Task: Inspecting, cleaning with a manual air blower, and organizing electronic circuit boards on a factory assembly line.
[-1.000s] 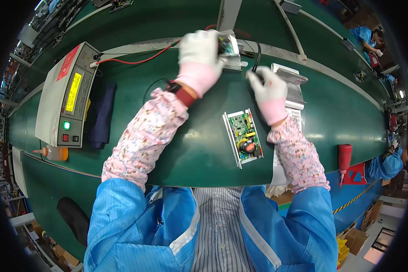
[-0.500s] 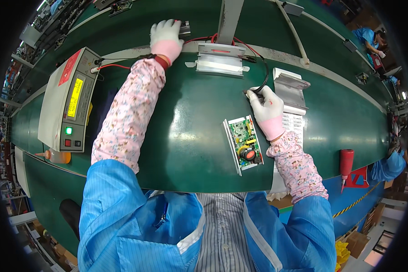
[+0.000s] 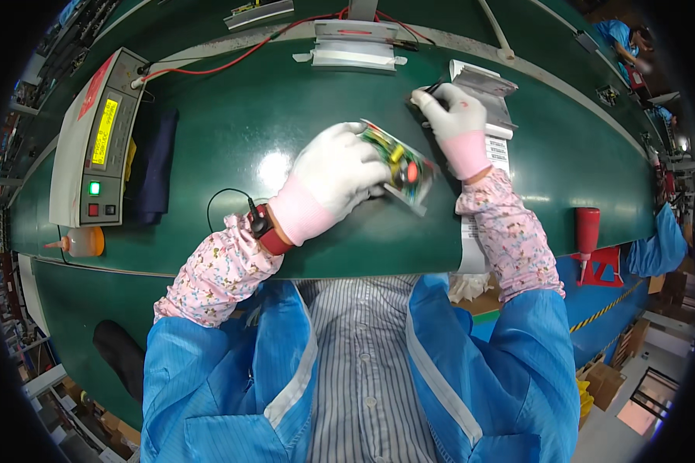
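Note:
My left hand (image 3: 338,171), in a white glove, grips a green circuit board (image 3: 400,163) with yellow and red parts and holds it tilted above the green work surface (image 3: 232,116). A wrist strap with a black cord (image 3: 232,202) sits on that wrist. My right hand (image 3: 452,116), also gloved, pinches a small dark object at the near end of a stack of grey metal pieces (image 3: 483,85). What exactly that object is I cannot make out.
A grey test instrument (image 3: 96,139) with a yellow display stands at the left, red leads running to a white fixture (image 3: 355,50) at the back. An orange-topped bottle (image 3: 81,243) lies lower left. A red bottle (image 3: 587,228) stands right. Another person in blue works far right.
My left hand has come back from the far fixture and picked the circuit board up off the surface. My right hand has moved up toward the grey stack.

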A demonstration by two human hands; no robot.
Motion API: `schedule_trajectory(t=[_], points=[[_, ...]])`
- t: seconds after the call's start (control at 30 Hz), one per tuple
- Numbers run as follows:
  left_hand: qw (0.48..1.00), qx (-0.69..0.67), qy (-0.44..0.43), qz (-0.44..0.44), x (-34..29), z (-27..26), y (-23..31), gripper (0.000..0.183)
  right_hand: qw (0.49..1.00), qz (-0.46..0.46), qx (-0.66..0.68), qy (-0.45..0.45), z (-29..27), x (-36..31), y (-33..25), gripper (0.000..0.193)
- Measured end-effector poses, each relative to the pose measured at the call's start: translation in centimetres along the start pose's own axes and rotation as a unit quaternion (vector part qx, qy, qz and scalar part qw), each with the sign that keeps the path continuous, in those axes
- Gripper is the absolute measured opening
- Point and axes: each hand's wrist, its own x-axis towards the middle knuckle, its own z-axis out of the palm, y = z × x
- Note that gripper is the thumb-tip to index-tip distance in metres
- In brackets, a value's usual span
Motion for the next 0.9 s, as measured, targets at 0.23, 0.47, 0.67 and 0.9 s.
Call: schedule_trajectory(t=[0.23, 0.47, 0.67, 0.9], points=[[0.979, 0.047, 0.072, -0.187, 0.7, 1.9, 1.2, 0.018, 0.999, 0.038, 0.02, 0.008, -2.0, -4.2, -1.7, 0.028], [0.973, 0.042, 0.094, -0.205, 0.9, 2.6, 1.4, 0.014, 0.999, 0.023, -0.025, 0.008, -1.2, -4.5, -2.0, 0.028], [0.973, 0.052, 0.093, -0.203, 0.9, 2.5, 1.4, 0.015, 0.989, -0.002, -0.145, -0.018, -1.0, -3.8, -3.1, 0.025], [0.975, 0.08, 0.102, -0.178, 1.6, 0.7, 0.0, 0.014, 0.999, -0.02, -0.01, 0.031, -1.4, -3.8, -2.6, 0.023]])
